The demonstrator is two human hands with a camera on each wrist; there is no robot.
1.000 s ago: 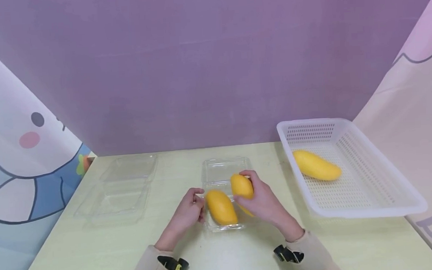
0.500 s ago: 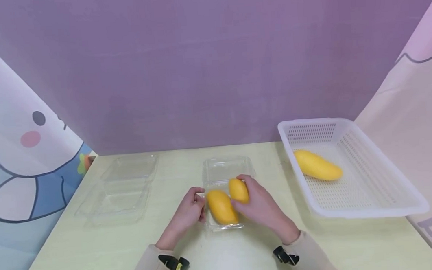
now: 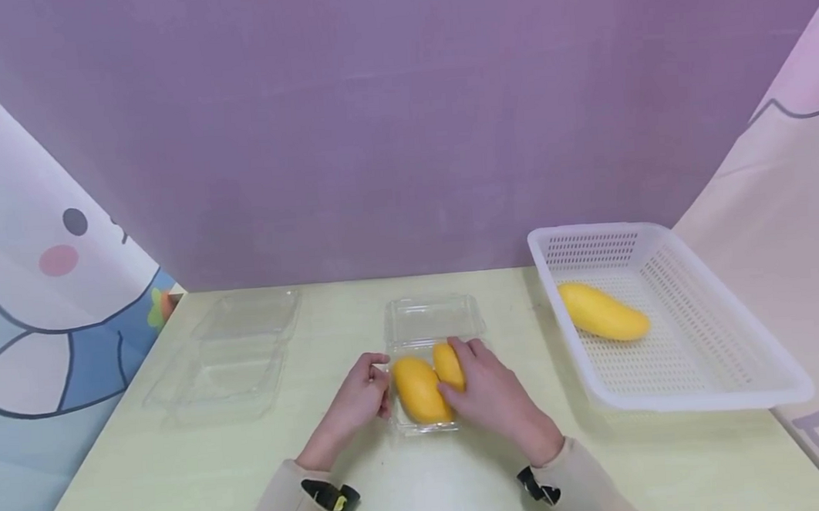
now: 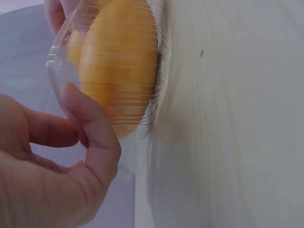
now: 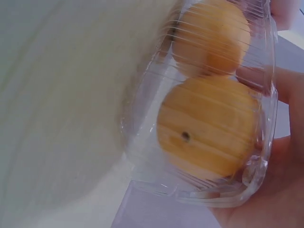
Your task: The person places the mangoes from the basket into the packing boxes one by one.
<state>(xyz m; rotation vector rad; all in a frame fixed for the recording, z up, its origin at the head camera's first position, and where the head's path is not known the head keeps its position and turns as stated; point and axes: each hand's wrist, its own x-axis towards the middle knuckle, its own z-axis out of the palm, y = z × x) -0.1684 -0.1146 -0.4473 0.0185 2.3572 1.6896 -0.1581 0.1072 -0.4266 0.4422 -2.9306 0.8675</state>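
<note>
Gripping the right-side mango [image 3: 448, 365] inside the clear clamshell [image 3: 433, 317] with right hand [image 3: 493, 394]; left hand [image 3: 356, 391] is touching the clamshell edge, fingers bent, can't tell if pinching. Mango's probably feeling weighty, slick, bruisable: grip mid-body, not thin plastic.

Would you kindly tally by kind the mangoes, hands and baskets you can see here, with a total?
Mangoes: 3
Hands: 2
Basket: 1
Total: 6
</note>
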